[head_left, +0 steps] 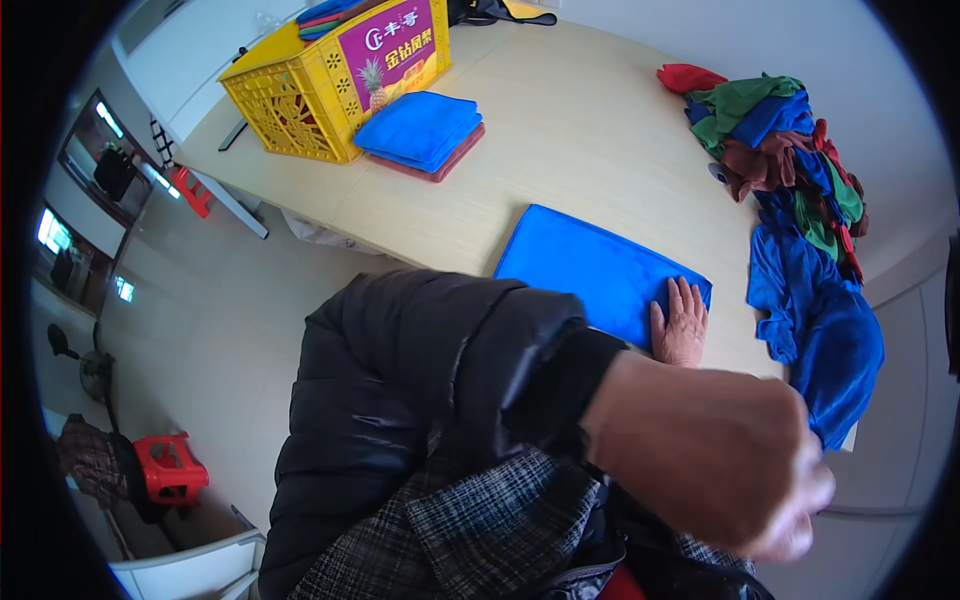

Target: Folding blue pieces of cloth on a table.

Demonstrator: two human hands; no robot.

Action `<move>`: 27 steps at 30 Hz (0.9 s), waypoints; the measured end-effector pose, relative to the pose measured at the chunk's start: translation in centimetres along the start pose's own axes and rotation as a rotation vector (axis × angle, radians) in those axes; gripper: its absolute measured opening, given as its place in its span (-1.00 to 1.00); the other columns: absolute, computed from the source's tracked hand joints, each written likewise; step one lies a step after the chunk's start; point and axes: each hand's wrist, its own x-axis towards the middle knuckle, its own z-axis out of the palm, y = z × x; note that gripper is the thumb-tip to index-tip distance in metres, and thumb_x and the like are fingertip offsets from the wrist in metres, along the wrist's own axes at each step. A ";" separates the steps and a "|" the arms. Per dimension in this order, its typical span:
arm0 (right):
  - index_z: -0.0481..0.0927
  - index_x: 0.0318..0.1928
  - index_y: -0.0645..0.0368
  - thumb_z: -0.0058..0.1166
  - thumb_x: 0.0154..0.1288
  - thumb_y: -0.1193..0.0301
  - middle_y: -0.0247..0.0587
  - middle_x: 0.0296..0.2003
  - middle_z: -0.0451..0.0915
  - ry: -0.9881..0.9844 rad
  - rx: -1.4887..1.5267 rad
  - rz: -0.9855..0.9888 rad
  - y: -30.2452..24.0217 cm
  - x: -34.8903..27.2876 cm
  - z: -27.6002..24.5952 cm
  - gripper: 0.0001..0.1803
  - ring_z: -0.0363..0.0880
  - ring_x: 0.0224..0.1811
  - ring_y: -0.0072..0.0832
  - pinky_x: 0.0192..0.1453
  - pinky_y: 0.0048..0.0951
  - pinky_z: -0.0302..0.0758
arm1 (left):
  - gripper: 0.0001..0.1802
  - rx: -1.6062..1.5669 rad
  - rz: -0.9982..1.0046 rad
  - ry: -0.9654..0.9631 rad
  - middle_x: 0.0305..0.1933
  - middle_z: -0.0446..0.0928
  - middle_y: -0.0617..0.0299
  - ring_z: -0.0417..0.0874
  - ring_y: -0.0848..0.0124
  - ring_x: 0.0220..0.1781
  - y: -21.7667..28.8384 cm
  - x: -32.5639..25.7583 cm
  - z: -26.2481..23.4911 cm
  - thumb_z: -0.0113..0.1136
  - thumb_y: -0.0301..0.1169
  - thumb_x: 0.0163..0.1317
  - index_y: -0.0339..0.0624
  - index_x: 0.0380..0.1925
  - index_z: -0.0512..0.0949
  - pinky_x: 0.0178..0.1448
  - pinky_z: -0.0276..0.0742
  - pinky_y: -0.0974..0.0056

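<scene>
Palm down with fingers fairly straight, the right hand (pixel 682 325) rests on the right end of a flat blue cloth (pixel 600 265) on the desk (pixel 570 120). Well off to its left stands a yellow crate (pixel 335 80); nearer, a stack of folded cloths (pixel 420 130). The left hand (pixel 740 470), curled and blurred, hangs nearer the body; whether it grips anything I cannot tell. Right of both hands lies a loose heap of coloured cloths (pixel 805 270). Dragging the right palm sideways could wrinkle or skew the blue cloth; the left sleeve (pixel 430 330), brushing it, might too.
</scene>
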 end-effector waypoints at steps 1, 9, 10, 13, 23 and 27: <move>0.40 0.42 0.17 -0.01 0.49 0.08 0.00 0.46 0.33 0.025 0.005 -0.029 0.3 0.0 0.5 -0.37 0.14 0.57 -0.02 0.62 -0.02 0.02 | -0.89 0.077 -0.003 0.004 -0.55 0.43 0.18 0.63 0.23 -0.47 -0.8 -1.5 0.5 0.21 -0.40 0.19 -0.16 -0.47 0.53 -0.47 0.54 0.14; 0.40 0.40 0.19 0.05 0.45 0.09 0.03 0.44 0.35 0.025 0.022 -0.035 -0.7 0.7 -1.1 -0.35 0.17 0.54 0.02 0.60 0.01 0.06 | -0.69 0.477 -1.028 -0.248 0.11 0.58 -0.05 0.58 0.07 0.20 -7.4 -20.3 1.2 0.19 -0.36 0.33 -0.23 0.03 0.57 0.25 0.52 0.08; 0.40 0.40 0.20 0.05 0.46 0.10 0.05 0.43 0.35 0.033 0.031 -0.052 -0.9 0.6 -1.4 -0.36 0.18 0.54 0.04 0.60 0.01 0.06 | -0.69 0.442 -1.025 -0.260 0.11 0.58 -0.05 0.58 0.07 0.20 -7.1 -22.0 2.0 0.19 -0.36 0.33 -0.23 0.03 0.57 0.25 0.52 0.08; 0.38 0.42 0.19 0.06 0.46 0.09 0.06 0.45 0.33 -0.014 0.054 -0.039 -2.7 0.7 -1.9 -0.34 0.18 0.54 0.05 0.59 0.05 0.05 | -0.52 0.612 -1.106 -0.269 0.39 0.41 -0.09 0.42 -0.01 0.42 -7.2 -25.6 4.1 0.15 -0.21 0.42 -0.19 0.25 0.50 0.49 0.28 -0.02; 0.34 0.46 0.15 0.01 0.48 0.01 -0.01 0.49 0.27 -0.066 0.046 -0.136 -5.0 -1.3 -0.8 -0.30 0.12 0.58 0.02 0.60 0.10 0.02 | -0.38 0.711 -1.221 -0.459 0.60 0.14 0.01 0.09 0.03 0.64 -6.8 -27.1 5.5 -0.02 -0.05 0.52 -0.04 0.48 0.30 0.63 -0.09 -0.19; 0.33 0.46 0.16 -0.01 0.49 -0.01 0.00 0.50 0.25 -0.024 0.042 -0.039 -2.0 -1.5 -1.5 -0.29 0.10 0.58 0.03 0.61 0.10 0.01 | -0.37 0.732 -1.275 -0.415 0.62 0.12 0.01 0.04 0.04 0.65 -6.4 -28.9 3.7 -0.04 -0.04 0.52 -0.05 0.48 0.29 0.63 -0.12 -0.24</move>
